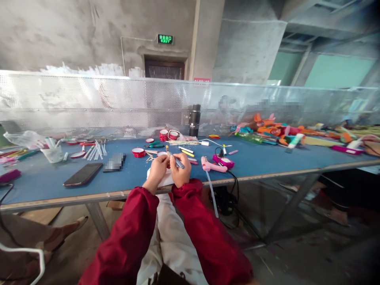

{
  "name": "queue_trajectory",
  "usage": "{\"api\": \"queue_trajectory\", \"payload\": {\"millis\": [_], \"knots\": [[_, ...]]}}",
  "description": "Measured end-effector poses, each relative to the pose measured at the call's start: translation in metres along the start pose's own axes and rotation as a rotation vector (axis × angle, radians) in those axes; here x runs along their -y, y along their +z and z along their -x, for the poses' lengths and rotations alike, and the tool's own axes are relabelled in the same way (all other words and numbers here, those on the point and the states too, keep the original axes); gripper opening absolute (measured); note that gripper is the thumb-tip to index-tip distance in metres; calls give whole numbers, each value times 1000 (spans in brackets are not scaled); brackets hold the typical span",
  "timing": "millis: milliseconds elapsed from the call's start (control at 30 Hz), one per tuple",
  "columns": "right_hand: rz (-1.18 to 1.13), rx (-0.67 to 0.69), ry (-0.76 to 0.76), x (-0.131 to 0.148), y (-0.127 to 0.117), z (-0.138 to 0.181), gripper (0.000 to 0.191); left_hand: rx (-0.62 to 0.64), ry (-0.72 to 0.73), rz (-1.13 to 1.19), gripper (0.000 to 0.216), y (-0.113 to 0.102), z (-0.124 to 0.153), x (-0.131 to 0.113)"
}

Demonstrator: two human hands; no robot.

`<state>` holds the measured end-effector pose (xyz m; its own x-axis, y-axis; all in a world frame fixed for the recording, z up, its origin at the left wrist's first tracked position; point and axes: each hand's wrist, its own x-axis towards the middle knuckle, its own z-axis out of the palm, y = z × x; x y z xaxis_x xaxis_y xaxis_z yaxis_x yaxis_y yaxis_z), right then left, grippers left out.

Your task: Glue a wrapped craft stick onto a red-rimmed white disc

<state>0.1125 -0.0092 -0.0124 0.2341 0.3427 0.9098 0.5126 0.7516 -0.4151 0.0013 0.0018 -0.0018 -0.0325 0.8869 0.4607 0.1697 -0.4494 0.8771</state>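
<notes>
Both hands meet over the near edge of the blue table. My left hand (158, 169) is closed in a pinch around a small slim piece with an orange-yellow top (167, 149); its lower part is hidden by the fingers, and I cannot tell its kind. Held in my right hand (181, 172) is a grey-blue marker (179, 162), slanting beside the thumb. The fingertips of both hands nearly touch. Beneath them lies a white sheet (166, 181), partly covered by the hands. Several pens, among them a yellow marker (187, 152), lie just beyond my right hand.
A pink glue gun (218, 165) rests at the right, its glue stick hanging over the edge. Red tape rolls (138, 152), a black bottle (194, 120), a phone (83, 174) and a white cup of pens (52, 153) stand around. Colourful crafts (270, 128) are piled at far right.
</notes>
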Motion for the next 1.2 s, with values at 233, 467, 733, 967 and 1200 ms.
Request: {"api": "queue_trajectory", "payload": {"millis": [233, 467, 733, 967, 1200], "knots": [[-13, -5, 9, 2, -1, 0, 20, 2, -9, 6, 29, 0, 1, -3], [-6, -35, 20, 1, 0, 0, 19, 1, -19, -21, 30, -1, 1, -5], [-10, -12, -6, 0, 0, 0, 19, -5, -21, -27, 30, -1, 2, -6], [-17, -3, -2, 1, 0, 0, 19, -10, -12, -20, 27, -1, 4, -8], [-4, -35, 19, 0, 0, 0, 19, -9, -13, -26, 29, -2, 2, -6]]}}
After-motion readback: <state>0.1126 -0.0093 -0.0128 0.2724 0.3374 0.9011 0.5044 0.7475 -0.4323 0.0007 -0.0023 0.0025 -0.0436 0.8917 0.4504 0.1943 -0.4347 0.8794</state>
